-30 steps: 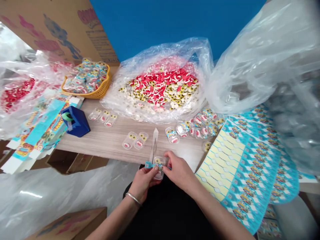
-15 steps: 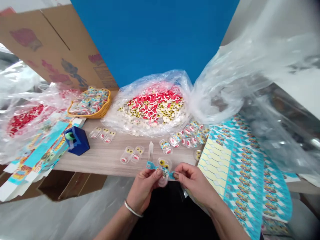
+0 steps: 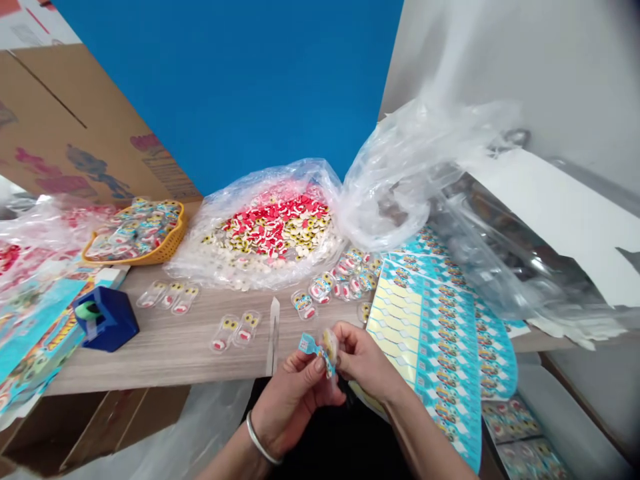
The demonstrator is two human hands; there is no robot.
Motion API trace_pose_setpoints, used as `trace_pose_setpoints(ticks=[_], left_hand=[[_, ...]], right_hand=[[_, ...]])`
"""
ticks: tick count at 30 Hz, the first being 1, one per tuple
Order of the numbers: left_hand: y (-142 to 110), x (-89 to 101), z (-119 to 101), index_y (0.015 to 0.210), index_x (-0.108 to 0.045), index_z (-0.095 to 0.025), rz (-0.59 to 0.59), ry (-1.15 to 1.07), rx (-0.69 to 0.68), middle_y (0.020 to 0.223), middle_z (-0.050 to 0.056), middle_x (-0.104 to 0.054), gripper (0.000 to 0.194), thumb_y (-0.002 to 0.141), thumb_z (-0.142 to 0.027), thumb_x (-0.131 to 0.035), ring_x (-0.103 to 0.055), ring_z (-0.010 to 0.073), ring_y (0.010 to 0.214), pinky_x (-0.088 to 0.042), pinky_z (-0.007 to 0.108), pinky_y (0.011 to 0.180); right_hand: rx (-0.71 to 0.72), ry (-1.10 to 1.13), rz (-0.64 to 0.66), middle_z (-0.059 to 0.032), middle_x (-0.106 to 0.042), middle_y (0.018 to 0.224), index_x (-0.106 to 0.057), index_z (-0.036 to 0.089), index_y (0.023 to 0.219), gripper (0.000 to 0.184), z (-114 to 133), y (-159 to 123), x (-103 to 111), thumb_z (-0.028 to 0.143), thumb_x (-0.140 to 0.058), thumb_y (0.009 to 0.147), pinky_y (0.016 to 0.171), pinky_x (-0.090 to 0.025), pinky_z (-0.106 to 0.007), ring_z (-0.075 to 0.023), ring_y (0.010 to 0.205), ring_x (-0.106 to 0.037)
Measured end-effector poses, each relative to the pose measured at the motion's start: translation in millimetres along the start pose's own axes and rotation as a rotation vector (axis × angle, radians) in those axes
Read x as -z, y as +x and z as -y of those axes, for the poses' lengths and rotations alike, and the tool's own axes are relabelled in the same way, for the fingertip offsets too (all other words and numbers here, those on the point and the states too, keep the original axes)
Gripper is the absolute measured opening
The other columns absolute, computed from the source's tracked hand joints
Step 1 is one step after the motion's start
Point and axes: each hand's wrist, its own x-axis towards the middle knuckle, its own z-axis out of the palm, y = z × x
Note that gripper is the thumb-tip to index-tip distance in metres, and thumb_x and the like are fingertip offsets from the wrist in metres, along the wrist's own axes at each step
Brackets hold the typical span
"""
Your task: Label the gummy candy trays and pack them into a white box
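My left hand (image 3: 295, 403) and right hand (image 3: 363, 357) pinch the blister pack (image 3: 329, 347); it looks light and slippery, safest held by its blue tag (image 3: 310, 345).

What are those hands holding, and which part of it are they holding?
Both hands hold a clear pack with a blue strip around it. The left hand pinches near the strip's middle; the right hand holds the pack's right edge.

Nothing legible on the cardboard carton (image 3: 60, 113) or printed label sheets (image 3: 440, 347)
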Motion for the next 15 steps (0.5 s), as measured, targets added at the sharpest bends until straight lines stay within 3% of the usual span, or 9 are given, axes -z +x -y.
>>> trace_pose_setpoints(ticks=[3, 8, 11, 15], left_hand=[[7, -3.3, 0, 0.082, -0.072, -0.016, -0.057, 0.010, -0.074, 0.070, 0.002, -0.068, 0.031, 0.065, -0.037, -0.086, -0.060, 0.0104, 0.056, -0.055, 0.026, 0.060], [24, -5.2, -1, 0.091, -0.068, -0.017, -0.298, 0.061, -0.278, 0.081, 0.002, -0.073, 0.040, 0.061, -0.035, -0.088, -0.065, 0.0126, 0.065, -0.055, 0.028, 0.068], [32, -3.7, 4, 0.094, -0.068, -0.017, -0.284, 0.112, -0.325, 0.083, 0.004, -0.074, 0.043, 0.061, -0.036, -0.087, -0.067, 0.0156, 0.070, -0.055, 0.031, 0.072], [35, 1.7, 6, 0.095, -0.070, -0.017, -0.309, 0.227, -0.393, 0.087, 0.004, -0.073, 0.037, 0.069, -0.042, -0.081, -0.065, 0.0149, 0.076, -0.052, 0.027, 0.073]], right_hand=[[-0.037, -0.043, -0.027, 0.0083, -0.048, 0.055, -0.052, 0.019, 0.073, 0.044, -4, 5, 5, 0.054, -0.078, 0.069, 0.044, -0.026, -0.019, -0.0060, 0.046, -0.036], [0.171, -0.153, -0.277, -0.0051, -0.067, 0.084, -0.066, 0.018, 0.094, 0.036, -7, -1, 11, 0.053, -0.063, 0.085, 0.066, -0.046, -0.028, -0.0175, 0.074, -0.060], [0.257, -0.266, -0.306, -0.0053, -0.067, 0.089, -0.065, 0.020, 0.093, 0.029, -7, -8, 5, 0.048, -0.062, 0.087, 0.075, -0.048, -0.031, -0.0204, 0.082, -0.060], [0.300, -0.450, -0.354, -0.0017, -0.061, 0.079, -0.061, 0.021, 0.085, 0.023, -6, -13, 0, 0.042, -0.055, 0.091, 0.072, -0.045, -0.028, -0.0183, 0.076, -0.056]])
